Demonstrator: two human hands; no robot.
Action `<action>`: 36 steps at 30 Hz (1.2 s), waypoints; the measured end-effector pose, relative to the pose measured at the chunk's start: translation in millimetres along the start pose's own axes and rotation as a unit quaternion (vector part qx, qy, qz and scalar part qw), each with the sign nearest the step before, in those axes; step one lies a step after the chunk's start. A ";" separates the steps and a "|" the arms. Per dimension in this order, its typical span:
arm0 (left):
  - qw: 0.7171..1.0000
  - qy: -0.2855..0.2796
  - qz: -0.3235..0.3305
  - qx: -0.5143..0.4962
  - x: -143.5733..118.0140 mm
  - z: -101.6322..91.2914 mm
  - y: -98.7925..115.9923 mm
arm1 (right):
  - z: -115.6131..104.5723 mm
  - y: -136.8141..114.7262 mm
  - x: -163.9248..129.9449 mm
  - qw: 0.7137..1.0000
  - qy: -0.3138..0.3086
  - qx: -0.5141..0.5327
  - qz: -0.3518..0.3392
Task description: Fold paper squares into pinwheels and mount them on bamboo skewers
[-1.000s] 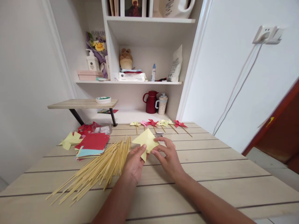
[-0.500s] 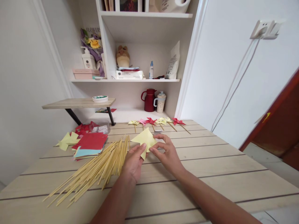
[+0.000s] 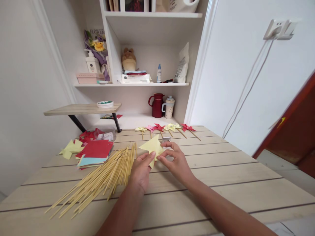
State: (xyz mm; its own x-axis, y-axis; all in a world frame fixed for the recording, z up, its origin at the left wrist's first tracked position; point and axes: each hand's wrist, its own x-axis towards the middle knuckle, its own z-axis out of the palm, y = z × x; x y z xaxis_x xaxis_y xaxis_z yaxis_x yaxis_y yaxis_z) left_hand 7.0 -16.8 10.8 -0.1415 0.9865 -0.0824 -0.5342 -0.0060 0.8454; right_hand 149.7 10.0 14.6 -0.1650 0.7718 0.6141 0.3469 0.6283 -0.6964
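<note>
A folded yellow paper piece point(image 3: 153, 147) is pinched between both my hands just above the wooden table point(image 3: 221, 183). My left hand point(image 3: 142, 171) grips its lower left edge with thumb and fingers. My right hand point(image 3: 175, 162) holds its right side, fingers curled over the fold. A fan of thin bamboo sticks point(image 3: 98, 182) lies just left of my left hand. Several finished paper pinwheels point(image 3: 163, 128), yellow, pink and red, lie in a row at the table's far edge.
A stack of red and blue paper squares point(image 3: 94, 152) and cut yellow pieces point(image 3: 70, 148) lie at the left. A small raised shelf point(image 3: 82, 108) stands behind them. A red jug point(image 3: 157, 105) and a mug point(image 3: 169, 107) sit in the wall shelving.
The hands have drawn slightly closer together on the yellow paper, my right fingers folding it tighter. The view shifted a little down and left.
</note>
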 end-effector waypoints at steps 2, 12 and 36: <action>0.999 0.010 0.011 0.032 0.4 0.2 -1.2 | 0.8 0.5 0.0 1.000 -0.004 0.003 -0.001; 0.861 0.056 0.339 0.375 3.0 -4.6 11.0 | -8.1 -3.3 -0.7 0.985 0.095 -0.099 -0.105; 0.661 0.015 0.512 0.548 -3.8 1.4 6.7 | -14.9 -2.0 3.8 0.993 0.032 -0.069 -0.093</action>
State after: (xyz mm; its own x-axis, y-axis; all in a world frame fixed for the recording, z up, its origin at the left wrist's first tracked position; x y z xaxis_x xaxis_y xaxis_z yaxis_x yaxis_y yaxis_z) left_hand 5.2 -20.3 17.5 0.0143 0.5528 0.8332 0.7776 -0.5300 0.3383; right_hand 162.1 10.2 23.9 -0.1812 0.6330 0.7526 0.4402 0.7365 -0.5135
